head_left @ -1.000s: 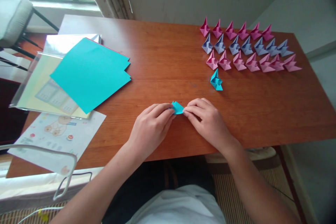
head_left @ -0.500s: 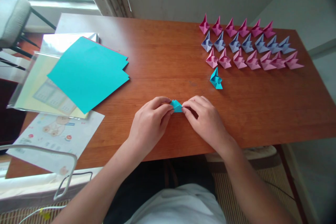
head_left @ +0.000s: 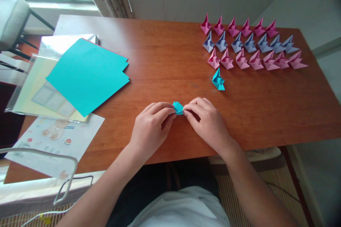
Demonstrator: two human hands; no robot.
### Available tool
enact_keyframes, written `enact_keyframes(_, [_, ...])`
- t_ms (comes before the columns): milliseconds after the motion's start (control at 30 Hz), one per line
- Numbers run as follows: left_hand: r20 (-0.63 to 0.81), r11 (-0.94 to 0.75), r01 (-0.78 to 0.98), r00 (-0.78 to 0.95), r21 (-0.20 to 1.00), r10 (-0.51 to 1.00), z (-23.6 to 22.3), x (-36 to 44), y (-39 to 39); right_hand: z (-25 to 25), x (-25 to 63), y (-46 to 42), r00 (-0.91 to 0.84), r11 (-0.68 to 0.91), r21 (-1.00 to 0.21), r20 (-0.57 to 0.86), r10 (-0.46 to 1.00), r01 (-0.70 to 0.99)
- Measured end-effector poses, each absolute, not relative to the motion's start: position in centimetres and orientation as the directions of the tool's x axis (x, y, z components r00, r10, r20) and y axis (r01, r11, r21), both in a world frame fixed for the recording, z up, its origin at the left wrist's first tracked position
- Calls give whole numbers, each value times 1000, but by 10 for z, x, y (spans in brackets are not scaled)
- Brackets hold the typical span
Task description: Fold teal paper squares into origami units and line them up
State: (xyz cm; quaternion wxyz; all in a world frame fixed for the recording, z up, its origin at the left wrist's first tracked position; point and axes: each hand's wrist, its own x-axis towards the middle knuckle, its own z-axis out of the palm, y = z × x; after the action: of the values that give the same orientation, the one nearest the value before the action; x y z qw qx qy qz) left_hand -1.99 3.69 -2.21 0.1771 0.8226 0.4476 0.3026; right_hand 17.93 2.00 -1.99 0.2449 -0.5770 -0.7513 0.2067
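Observation:
Between my fingertips, just above the wooden table (head_left: 160,64), is a small folded turquoise paper (head_left: 178,108). My left hand (head_left: 153,124) pinches its left side between thumb and fingers. The right corner is pinched by my right hand (head_left: 207,122). My fingers cover both ends of the paper, so only its middle shows. Beyond my right hand stands a finished-looking turquoise origami piece (head_left: 218,80) with one upright point.
Rows of dark pink (head_left: 233,28), lavender (head_left: 237,43) and light pink origami pieces (head_left: 242,60) stand at the back right. At left, turquoise paper sheets (head_left: 87,74) lie over a clear plastic packet (head_left: 23,95). A printed bear sheet (head_left: 80,134) lies nearer me.
The view has shifted very slightly. Both hands keep their pinch on the folded turquoise paper, with barely any movement of the fingers.

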Motion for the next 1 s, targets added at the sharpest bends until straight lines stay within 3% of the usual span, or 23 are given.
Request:
enact_keyframes(433, [385,-702,657,594,276,706,-24,-27,23,-29,186,4,-238,351,-594,263,935,723])
enact_keyframes(667, [437,-742,617,610,261,661,-28,-30,23,-27,184,2,-258,371,-568,272,927,735])
enact_keyframes(1000, [394,-718,632,605,292,692,-29,-31,21,-26,174,-4,-302,367,-517,208,930,773])
